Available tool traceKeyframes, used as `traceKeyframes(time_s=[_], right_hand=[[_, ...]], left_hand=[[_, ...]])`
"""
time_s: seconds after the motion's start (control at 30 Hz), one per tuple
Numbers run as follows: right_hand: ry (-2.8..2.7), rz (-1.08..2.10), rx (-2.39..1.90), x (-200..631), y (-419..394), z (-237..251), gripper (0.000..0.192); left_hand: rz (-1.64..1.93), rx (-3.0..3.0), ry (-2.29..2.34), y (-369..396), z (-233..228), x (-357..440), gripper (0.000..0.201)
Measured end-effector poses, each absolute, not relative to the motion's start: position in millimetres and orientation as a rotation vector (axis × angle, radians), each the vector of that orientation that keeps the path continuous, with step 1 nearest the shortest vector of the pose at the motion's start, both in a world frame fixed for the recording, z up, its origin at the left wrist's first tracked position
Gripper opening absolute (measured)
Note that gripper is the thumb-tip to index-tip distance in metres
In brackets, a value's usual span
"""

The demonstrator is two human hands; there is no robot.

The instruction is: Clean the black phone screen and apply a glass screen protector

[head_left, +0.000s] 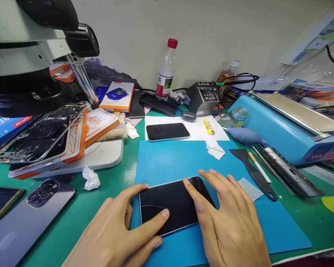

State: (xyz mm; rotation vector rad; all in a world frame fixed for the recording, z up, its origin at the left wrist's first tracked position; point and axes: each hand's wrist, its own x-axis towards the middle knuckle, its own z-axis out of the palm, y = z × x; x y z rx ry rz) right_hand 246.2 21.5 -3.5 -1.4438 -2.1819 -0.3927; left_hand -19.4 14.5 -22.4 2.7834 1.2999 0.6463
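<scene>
A smartphone (175, 211) with a dark screen lies face up on the blue mat (167, 159), a thin curved line showing on its lower left glass. My left hand (122, 230) grips its left end: the thumb lies on the screen, the index fingertip is at the upper left corner, and another finger is by the near edge. My right hand (228, 215) spans the right end, thumb on the glass by the far edge and fingers reaching round the upper right corner. The palm hides the phone's lower right part.
A second phone (167, 131) lies on white paper (196, 129) behind the mat. To the right are a black spatula (253, 174), a cigarette (259, 167), an air blower (246, 136) and a blue machine (284, 133). Leftward, a purple phone (39, 218) lies below a microscope (25, 74).
</scene>
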Motion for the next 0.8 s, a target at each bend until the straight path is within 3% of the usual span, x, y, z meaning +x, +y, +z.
traceKeyframes(time_s=[0.27,0.47,0.67,0.8], right_hand=[[-2.32,-0.219,-1.315,249.5,21.4,-7.1,0.044],[-2.128,-0.341,-1.493,245.2,20.6,-10.9,0.039],[-2.261,-0.255,-1.311,247.2,22.5,-9.0,0.042],[-2.112,-0.347,-1.52,248.9,19.5,-6.5,0.04]], left_hand=[[0.684,2.797,1.295,17.6,-29.3,-17.9,0.043],[0.643,2.817,1.314,17.2,-30.1,-19.3,0.046],[0.667,2.748,1.323,13.8,-22.9,-17.6,0.041],[0.722,2.696,1.402,11.9,-23.7,-12.5,0.037]])
